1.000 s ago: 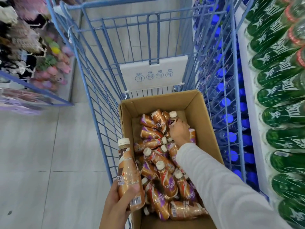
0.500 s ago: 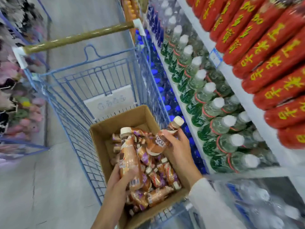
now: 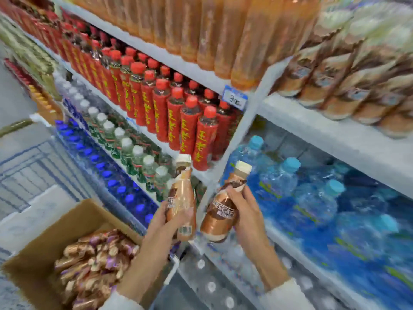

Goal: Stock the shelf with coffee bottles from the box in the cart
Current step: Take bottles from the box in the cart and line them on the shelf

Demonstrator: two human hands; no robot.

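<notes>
Each grip is wrapped snugly round one coffee bottle: the left hand (image 3: 164, 223) holds the left bottle (image 3: 181, 193) upright by its lower body, while the right hand (image 3: 248, 212) tilts the right bottle (image 3: 220, 212), cap toward one o'clock. Both sit clear of the box (image 3: 55, 237) at seven o'clock, presumably bound for the shelf (image 3: 335, 136) at two o'clock, where similar brown bottles (image 3: 324, 86) stand in rows.

Red bottles (image 3: 185, 130) with yellow script, centre; blue price tag (image 3: 234, 98) just above-right of them. Large water bottles (image 3: 279, 182), pale-blue caps, at right.
</notes>
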